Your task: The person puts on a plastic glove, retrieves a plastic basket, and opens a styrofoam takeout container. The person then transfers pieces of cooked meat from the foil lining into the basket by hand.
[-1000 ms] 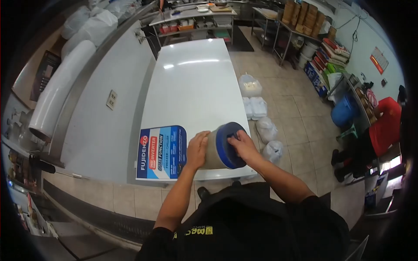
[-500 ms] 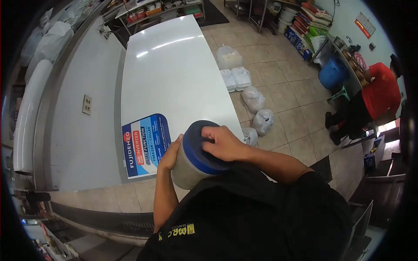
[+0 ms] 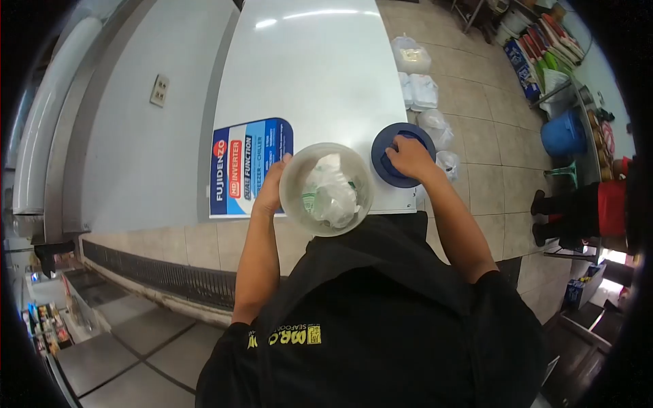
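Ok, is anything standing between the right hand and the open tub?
Only the blue lid that the right hand itself holds, its edge beside the tub. Nothing else visible stands between them.

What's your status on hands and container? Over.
Left hand holding open container, plastic packaging inside. Right hand gripping blue lid, beside container. Nothing visibly blocking either hand.

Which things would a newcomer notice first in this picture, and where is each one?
Probably the open tub in the left hand, at the near edge of the white freezer, with crumpled plastic inside. To its right, the right hand holds a dark blue lid. The bright Fujidenzo label stands out on the freezer's near left corner.
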`<state>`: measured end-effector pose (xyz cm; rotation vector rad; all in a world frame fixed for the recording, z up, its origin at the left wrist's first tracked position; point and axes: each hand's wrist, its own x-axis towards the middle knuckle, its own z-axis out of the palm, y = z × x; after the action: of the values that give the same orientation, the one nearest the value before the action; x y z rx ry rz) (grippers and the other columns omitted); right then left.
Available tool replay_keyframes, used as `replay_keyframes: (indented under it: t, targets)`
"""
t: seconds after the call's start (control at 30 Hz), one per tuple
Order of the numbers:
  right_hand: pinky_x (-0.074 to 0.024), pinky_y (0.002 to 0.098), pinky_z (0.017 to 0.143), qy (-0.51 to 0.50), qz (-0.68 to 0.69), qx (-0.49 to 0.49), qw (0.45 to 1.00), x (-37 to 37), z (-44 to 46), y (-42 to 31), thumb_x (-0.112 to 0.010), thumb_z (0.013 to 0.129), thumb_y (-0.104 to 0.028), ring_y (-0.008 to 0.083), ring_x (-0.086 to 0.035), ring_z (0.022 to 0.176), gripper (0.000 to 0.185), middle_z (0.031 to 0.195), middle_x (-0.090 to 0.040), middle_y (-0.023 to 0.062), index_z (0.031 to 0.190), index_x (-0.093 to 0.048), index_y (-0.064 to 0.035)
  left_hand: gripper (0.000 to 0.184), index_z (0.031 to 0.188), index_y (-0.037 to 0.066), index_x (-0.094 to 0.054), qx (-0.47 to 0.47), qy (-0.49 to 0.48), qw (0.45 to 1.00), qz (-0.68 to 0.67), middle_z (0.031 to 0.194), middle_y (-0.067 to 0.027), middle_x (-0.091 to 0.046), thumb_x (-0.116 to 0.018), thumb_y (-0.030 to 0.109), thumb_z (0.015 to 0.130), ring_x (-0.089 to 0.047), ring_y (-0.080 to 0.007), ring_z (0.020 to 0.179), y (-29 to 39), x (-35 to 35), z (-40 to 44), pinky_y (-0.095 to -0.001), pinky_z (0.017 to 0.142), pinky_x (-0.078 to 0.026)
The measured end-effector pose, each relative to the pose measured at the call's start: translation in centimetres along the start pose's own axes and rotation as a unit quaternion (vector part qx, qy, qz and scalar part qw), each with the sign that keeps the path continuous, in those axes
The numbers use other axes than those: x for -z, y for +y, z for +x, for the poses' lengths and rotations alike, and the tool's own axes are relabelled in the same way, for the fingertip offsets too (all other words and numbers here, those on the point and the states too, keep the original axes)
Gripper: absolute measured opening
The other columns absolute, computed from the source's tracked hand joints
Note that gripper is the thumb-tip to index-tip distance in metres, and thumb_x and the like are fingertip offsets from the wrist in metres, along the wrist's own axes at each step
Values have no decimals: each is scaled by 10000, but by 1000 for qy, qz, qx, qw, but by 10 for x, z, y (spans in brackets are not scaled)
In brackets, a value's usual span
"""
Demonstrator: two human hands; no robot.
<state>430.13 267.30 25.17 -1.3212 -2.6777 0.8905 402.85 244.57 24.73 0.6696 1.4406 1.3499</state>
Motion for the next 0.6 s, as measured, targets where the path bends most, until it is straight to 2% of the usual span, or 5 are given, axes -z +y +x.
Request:
replay_keyframes:
  t: [0.1,0.2,0.3,0.37,0.6]
  targets:
    - [-491,533,900,34,-17,18,999,-50,6,24,-573,906,-221,420,-642,1008,261,1073,-671,234,1029,-617,5,289,819,-10,-640,-217,275,917,192,759,-24,-633,-609,214,998,-545,-100,699,53,-14,-17,-283,640,-454]
    - [-475,521,892,60,-86,65,992,-67,6,30,-584,895,-198,381,-634,1002,215,1075,-655,192,1023,-615,-28,148,747,-14,-635,-308,-18,882,357,754,-122,-656,-667,78,858,-648,-246,681,115,-60,-52,-356,632,-496]
    - [-463,492,847,81,-120,100,984,-76,12,30,-608,871,-179,343,-619,993,199,1035,-634,154,1022,-611,-49,144,819,-30,-677,-157,-206,806,531,850,-195,-683,-649,103,869,-675,-339,813,98,-94,-53,-420,690,-510]
    - [-448,472,823,121,-91,126,981,-78,13,31,-615,853,-160,331,-614,978,192,997,-618,144,1009,-607,-49,186,948,-41,-690,1,-274,659,701,992,-239,-691,-653,120,862,-677,-397,930,57,-91,-30,-459,783,-533]
    - [-415,443,835,185,-43,127,974,-85,1,29,-649,799,-135,312,-599,924,200,945,-595,134,972,-591,-52,244,1016,-32,-697,57,-275,620,732,1041,-235,-692,-666,142,847,-681,-387,954,61,-117,-13,-454,789,-544]
